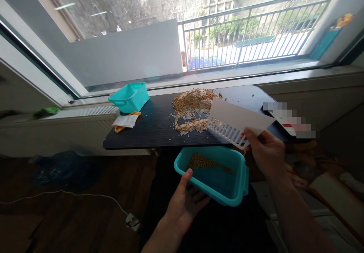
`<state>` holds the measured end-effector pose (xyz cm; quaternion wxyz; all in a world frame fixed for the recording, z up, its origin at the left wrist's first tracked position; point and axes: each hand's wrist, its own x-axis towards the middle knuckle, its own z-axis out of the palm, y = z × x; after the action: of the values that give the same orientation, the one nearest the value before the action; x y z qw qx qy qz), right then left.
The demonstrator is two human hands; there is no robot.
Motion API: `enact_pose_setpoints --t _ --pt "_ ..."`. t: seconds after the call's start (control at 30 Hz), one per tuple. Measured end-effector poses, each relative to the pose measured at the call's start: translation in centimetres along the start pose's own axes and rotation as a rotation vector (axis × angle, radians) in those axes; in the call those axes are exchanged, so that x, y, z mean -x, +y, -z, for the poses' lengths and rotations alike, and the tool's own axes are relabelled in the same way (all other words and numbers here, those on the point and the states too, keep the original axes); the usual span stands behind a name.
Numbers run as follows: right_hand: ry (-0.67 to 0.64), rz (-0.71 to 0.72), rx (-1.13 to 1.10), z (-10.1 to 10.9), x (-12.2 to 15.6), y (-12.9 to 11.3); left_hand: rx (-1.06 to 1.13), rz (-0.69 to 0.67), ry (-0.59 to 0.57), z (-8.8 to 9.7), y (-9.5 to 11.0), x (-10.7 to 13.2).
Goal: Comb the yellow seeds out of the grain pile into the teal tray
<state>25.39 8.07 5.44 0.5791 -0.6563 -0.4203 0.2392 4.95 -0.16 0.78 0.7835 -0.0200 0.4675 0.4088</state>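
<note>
My left hand [184, 201] is closed on the near left rim of a teal plastic tub [239, 201], thumb over the edge and fingers under it. Soybean-like tan beans [203, 161] lie inside, mostly toward the tub's far left. Between thumb and fingers, my right hand [265, 148] grips a white slotted scraper [236, 116], a thin flat sheet with a row of slots along its lower edge. The scraper is tilted above the table's front edge, its left end beside a heap of mixed beans and white grains [193, 101]. Loose white grains are scattered around the heap.
The heap lies on a dark folding table [153, 131] under the window. A second teal tub [133, 97] stands at its back left, near a white packet on orange cloth [126, 121]. A phone-like device [280, 122] lies at right. A cable and plug [132, 221] rest on the floor.
</note>
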Motion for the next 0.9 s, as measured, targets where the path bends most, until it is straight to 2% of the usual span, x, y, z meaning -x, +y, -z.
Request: enact_pose_setpoints --t 0.23,0.43,0.7,0.9 --pt "-0.084 -0.005 -0.020 -0.2 0.0 0.2 0.003 -0.011 0.010 -0.2 0.0 0.1" --pt "-0.081 0.006 -0.017 0.3 0.0 -0.1 -0.004 -0.007 0.000 -0.2 0.0 0.2" --pt "-0.153 0.062 0.044 0.1 -0.2 -0.6 -0.015 -0.008 0.005 0.0 0.1 0.0" --pt "-0.142 0.048 0.009 0.3 0.1 -0.8 -0.007 -0.009 -0.017 0.3 0.2 -0.1"
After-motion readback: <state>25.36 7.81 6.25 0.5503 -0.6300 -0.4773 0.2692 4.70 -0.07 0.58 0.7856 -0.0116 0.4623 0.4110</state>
